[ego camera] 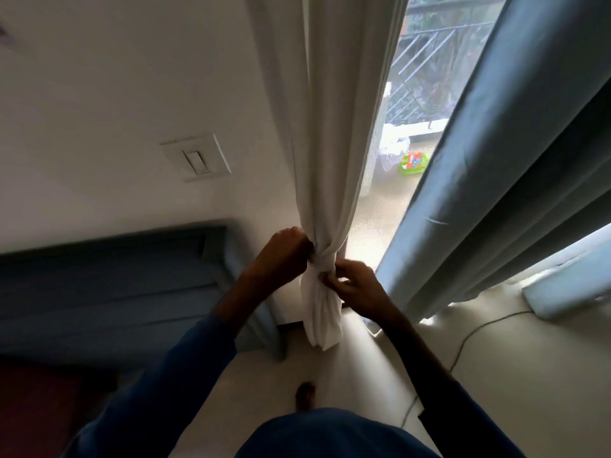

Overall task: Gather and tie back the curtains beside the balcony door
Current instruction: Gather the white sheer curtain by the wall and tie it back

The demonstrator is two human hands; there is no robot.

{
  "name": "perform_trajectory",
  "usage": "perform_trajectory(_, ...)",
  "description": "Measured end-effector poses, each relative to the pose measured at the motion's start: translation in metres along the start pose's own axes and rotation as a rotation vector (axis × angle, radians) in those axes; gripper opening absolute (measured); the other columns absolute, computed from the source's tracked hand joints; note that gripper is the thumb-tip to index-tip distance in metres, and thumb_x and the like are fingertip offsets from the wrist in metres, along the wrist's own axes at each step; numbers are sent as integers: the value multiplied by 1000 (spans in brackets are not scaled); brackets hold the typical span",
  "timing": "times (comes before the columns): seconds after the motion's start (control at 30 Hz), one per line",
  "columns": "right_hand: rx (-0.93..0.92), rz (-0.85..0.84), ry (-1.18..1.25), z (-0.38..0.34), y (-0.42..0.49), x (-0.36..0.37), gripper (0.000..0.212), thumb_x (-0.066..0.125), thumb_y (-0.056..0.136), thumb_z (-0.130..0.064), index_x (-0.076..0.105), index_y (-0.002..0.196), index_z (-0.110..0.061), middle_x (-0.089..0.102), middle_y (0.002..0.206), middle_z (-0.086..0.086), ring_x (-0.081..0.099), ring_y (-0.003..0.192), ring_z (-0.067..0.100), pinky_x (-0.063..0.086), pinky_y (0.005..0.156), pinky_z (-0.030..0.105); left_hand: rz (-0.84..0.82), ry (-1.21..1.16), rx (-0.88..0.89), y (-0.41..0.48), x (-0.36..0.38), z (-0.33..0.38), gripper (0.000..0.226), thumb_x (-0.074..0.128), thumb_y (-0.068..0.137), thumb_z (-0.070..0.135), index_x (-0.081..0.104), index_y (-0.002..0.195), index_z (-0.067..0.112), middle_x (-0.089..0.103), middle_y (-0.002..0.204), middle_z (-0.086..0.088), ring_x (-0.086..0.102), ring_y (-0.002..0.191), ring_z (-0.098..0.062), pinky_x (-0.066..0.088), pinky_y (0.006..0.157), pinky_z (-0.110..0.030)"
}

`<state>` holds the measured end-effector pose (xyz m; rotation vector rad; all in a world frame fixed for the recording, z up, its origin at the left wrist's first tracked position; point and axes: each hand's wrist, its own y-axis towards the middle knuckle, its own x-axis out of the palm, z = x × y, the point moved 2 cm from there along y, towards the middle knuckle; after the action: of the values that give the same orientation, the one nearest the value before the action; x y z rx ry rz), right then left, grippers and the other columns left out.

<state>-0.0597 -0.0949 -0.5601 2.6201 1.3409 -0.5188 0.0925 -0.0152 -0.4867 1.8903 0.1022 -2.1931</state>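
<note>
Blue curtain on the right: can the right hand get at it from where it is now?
Probably yes: the right hand is at the white curtain knot, and only open floor lies between it and the blue curtain.

White curtain (330,127): matt woven cloth, softly creased. Blue curtain (515,160), at 2 o'clock: smoother cloth, faint sheen. Wall switch (195,157), at 10 o'clock: smooth plastic.

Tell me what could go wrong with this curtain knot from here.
The left hand and right hand both grip the white curtain at its knot; pulling down hard may strain whatever holds it overhead, out of view. The blue curtain hangs loose, untied. A thin cable crosses the floor nearby, a possible trip.
</note>
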Motion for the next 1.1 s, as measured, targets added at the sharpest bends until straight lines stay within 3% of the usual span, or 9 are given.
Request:
perform_trajectory(0.13, 36, -40, 81, 2, -3, 2, 26, 64, 78, -53, 76, 93, -35, 77, 91, -5, 73, 90, 15, 60, 78, 49, 139, -121, 15, -10, 2, -3, 29, 88, 51, 5, 64, 68, 1, 65, 66, -20, 64, 56, -37, 49, 47, -31)
perform_trajectory(0.3, 111, -77, 193, 9, -3, 6, 20, 68, 76, -53, 77, 84, -38, 75, 84, -11, 65, 87, 8, 56, 84, 42, 36, -373, -169, -6, 17, -9, 30, 64, 80, 15, 55, 54, 3, 62, 58, -16, 64, 66, -38, 28, 54, -26)
perform_trajectory(0.47, 181, -34, 248, 19, -4, 10, 39, 71, 76, -56, 73, 78, -17, 65, 75, -5, 57, 77, 10, 45, 70, 35, -4, -553, 11, -12, 30, -14, 18, 70, 73, -1, 71, 91, -1, 73, 90, -11, 69, 83, -19, 55, 69, -33)
perform_trajectory(0.6, 211, 14, 214, 22, -2, 5, 34, 76, 78, -49, 74, 79, -14, 64, 69, -4, 55, 69, 10, 44, 65, 36, -48, -714, 3, -17, 30, 0, 47, 76, 78, 49, 71, 110, 15, 73, 104, 6, 67, 95, -4, 52, 82, -24)
perform_trajectory(0.7, 236, 60, 240, 21, -5, 3, 37, 83, 72, -54, 76, 86, -20, 76, 81, 7, 63, 76, 11, 50, 69, 38, -12, -881, -140, -17, 34, 5, 47, 62, 85, 62, 73, 103, 20, 75, 96, 8, 70, 90, -6, 56, 82, -40)
perform_trajectory(0.77, 180, 100, 238, 22, -4, 1, 54, 82, 70, -59, 72, 100, -15, 74, 99, 10, 62, 84, 7, 50, 76, 28, -13, -927, -197, -16, 38, 4, 42, 62, 86, 59, 73, 105, 24, 74, 97, 12, 70, 94, -5, 56, 86, -43)
perform_trajectory(0.83, 117, 127, 257, 13, -7, -3, 28, 77, 86, -41, 71, 103, -20, 74, 95, -7, 60, 86, -1, 47, 77, 15, -31, -934, -153, -14, 38, 3, 39, 63, 88, 55, 73, 111, 26, 73, 104, 15, 67, 102, -1, 54, 94, -37)
perform_trajectory(0.93, 123, 224, 474, 4, -12, -8, 13, 66, 95, -30, 76, 99, -24, 74, 92, -13, 65, 86, -1, 49, 71, 16, -75, -981, -88, -10, 39, 1, 35, 63, 88, 53, 71, 113, 29, 71, 108, 16, 65, 108, -3, 51, 99, -29)
perform_trajectory(1.1, 127, 491, 551, 4, -13, -22, 10, 70, 92, -19, 79, 89, -17, 73, 73, -2, 61, 68, 11, 50, 62, 23, -148, -1317, -221, 0, 39, 4, 21, 59, 93, 0, 66, 94, 20, 69, 93, 11, 62, 88, 11, 48, 89, -13)
